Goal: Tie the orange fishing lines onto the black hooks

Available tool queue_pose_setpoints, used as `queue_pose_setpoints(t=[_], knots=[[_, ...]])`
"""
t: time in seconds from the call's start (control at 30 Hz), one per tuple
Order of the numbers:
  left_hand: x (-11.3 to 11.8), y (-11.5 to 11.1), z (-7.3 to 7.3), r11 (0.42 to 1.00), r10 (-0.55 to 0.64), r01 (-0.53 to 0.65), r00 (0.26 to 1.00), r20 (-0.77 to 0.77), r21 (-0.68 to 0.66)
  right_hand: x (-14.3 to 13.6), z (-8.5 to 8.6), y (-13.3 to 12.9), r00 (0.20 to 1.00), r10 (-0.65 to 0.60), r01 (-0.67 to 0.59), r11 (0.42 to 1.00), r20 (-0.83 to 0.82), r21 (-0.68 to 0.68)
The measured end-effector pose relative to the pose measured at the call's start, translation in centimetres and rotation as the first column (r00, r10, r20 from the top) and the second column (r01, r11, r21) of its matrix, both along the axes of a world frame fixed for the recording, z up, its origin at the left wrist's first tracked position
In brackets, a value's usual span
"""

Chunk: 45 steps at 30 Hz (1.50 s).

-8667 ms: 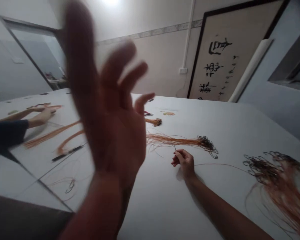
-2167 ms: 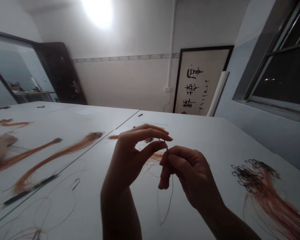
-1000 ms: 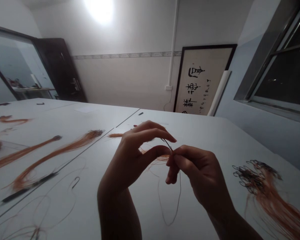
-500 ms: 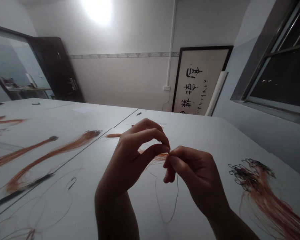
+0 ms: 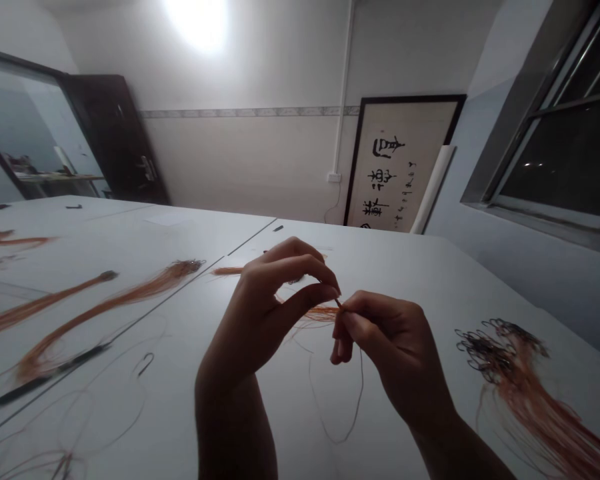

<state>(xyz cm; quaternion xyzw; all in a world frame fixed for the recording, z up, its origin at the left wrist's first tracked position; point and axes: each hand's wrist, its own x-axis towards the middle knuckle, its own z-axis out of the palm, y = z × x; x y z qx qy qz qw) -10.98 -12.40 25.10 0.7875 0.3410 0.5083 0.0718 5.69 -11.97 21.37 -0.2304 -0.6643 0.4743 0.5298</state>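
My left hand (image 5: pixel 285 300) and my right hand (image 5: pixel 385 340) meet near the middle of the view, above the white table. Thumb and index finger of my left hand pinch a small, thin dark piece, probably a hook shank. Just beside it, my right hand pinches the same piece and a fine thread. A loop of the thread (image 5: pixel 362 387) hangs below my right fingers. Behind the hands lies a bundle of orange strands (image 5: pixel 323 312), partly hidden. On the right, dark hooks (image 5: pixel 490 353) are gathered at the end of reddish lines (image 5: pixel 545 413).
The white table (image 5: pixel 180 373) bears orange bundles (image 5: pixel 105 303) on the left, a single hook (image 5: pixel 146 364), a dark slim tool (image 5: pixel 50 380) and loose thin lines. Beyond are a door (image 5: pixel 113 133), a framed scroll (image 5: pixel 405 160) and a window (image 5: pixel 570 147).
The fingertips have parted slightly, so more of the thin piece shows between them. My right hand has shifted a little, and the hanging loop has swung right.
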Motion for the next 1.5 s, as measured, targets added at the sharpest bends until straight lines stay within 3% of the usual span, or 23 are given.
queue_pose_setpoints(t=[0.33,0.53,0.73,1.2,1.5], knots=[[-0.4,-0.6,0.1,0.997,0.032,-0.034,0.999,0.030,0.071,-0.2,-0.4,-0.1,1.000,0.000,0.000,1.000,0.013,0.030],[-0.2,-1.4,0.2,0.999,-0.033,0.034,0.997,0.065,-0.013,-0.2,-0.8,-0.2,0.999,0.042,-0.041,0.998,-0.015,0.050],[-0.2,-1.7,0.3,0.998,0.066,-0.063,0.989,0.131,-0.025,-0.5,-0.8,0.0,1.000,0.013,-0.012,0.999,-0.011,0.036],[-0.4,0.0,-0.1,0.998,0.069,-0.067,0.991,0.116,-0.019,-0.4,-0.2,0.2,0.998,0.027,-0.029,0.999,-0.050,-0.025],[0.2,-0.7,0.0,0.991,0.132,-0.135,0.983,0.125,0.014,-0.2,-0.1,0.0,0.998,0.005,-0.004,1.000,-0.055,0.012]])
